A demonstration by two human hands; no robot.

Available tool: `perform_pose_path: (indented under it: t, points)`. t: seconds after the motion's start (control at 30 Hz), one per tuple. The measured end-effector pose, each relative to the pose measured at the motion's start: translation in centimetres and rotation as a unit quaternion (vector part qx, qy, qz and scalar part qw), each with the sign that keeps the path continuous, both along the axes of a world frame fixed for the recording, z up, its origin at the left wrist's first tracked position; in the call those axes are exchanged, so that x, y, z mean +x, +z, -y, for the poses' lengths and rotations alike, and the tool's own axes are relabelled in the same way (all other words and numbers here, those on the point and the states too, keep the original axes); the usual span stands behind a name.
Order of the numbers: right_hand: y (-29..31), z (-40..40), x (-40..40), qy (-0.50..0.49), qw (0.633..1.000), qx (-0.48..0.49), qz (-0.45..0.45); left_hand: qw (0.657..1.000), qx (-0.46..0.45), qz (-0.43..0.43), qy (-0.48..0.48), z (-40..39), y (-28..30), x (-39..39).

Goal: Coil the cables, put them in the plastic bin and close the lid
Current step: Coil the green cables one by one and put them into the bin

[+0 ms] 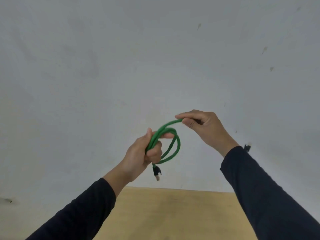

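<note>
Mid-coil above the bench (173, 213): left hand (143, 153) fisted around green Ethernet cable (174, 149) loops, right hand (202, 127) fingers pinching the free run, next lay needing another loop; bin unseen.

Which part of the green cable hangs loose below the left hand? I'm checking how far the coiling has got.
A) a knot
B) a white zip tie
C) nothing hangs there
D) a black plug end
D: a black plug dangles just under the left hand, which grips the loops of the green cable, while the right hand pinches the strand leading up from them.
</note>
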State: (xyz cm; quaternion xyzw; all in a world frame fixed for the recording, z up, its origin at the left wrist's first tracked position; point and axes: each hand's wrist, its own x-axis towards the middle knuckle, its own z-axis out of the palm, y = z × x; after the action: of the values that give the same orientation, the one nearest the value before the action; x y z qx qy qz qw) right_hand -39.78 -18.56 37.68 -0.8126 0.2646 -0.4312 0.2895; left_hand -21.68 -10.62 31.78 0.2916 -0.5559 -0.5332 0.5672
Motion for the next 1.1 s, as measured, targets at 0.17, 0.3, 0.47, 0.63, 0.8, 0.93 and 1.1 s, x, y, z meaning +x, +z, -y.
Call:
perform_pose_path:
  t: [0.17,0.3,0.47,0.63,0.8,0.93,1.1]
  points:
    - [-4.9,-0.4,3.4,-0.108,0.991,0.059,0.051,0.981,-0.042,-0.189,0.003,1.0,3.5,-0.9]
    - [-7.9,-3.1,5.6,-0.05,0.994,0.054,-0.083,0.974,-0.117,-0.041,0.188,3.0,5.1,0.7]
    - [-5.1,-4.9,5.8,0.007,0.973,-0.096,-0.212,0.901,-0.133,0.288,0.296,3.7,2.1,2.7]
    - [-0.4,-2.7,2.9,-0.024,0.984,-0.111,-0.133,0.937,-0.084,0.302,0.152,1.4,-0.5,1.9]
    - [-1.6,-3.0,2.4,0.046,0.994,0.055,-0.081,0.976,-0.052,0.193,0.081,0.6,0.6,0.9]
    - [-2.6,-3.1,2.9,0.014,0.998,0.046,-0.039,0.973,-0.036,0.185,0.129,0.2,0.6,0.3]
    - [-3.0,-2.9,2.9,-0.023,0.998,0.058,-0.005,0.947,-0.1,0.176,0.25,-0.1,-0.2,-1.1]
